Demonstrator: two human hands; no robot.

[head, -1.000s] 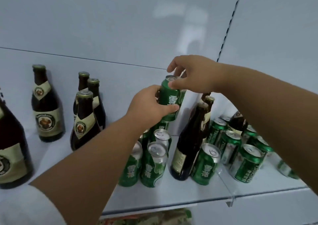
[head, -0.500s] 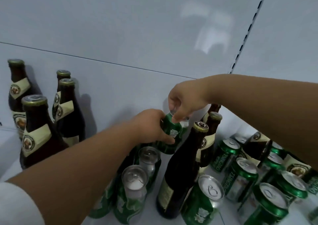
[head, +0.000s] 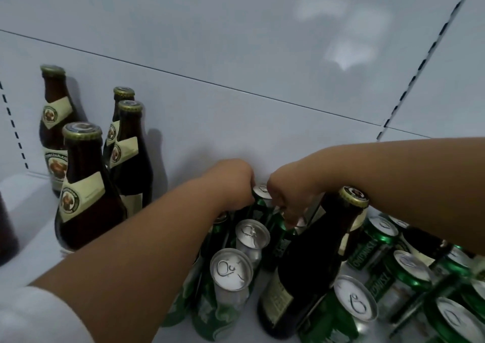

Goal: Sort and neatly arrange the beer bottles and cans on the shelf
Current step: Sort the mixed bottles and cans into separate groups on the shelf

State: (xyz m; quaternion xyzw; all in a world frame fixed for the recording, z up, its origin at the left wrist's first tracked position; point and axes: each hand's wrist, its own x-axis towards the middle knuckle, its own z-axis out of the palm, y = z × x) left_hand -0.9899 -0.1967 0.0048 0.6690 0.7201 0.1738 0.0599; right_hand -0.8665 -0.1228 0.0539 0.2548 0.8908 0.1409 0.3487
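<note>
Left hand (head: 231, 182) grip wraps green can (head: 259, 203) at shelf back; right hand (head: 290, 195) pinches its top. Brown bottle (head: 315, 258) stands just beside.

Held can (head: 261, 201) mostly behind hands (head: 262, 185)

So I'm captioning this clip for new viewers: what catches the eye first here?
Both hands meet at mid-frame, the left hand and right hand on a green can at the back of the shelf. Tall brown bottles stand at left; more green cans crowd the right.
</note>
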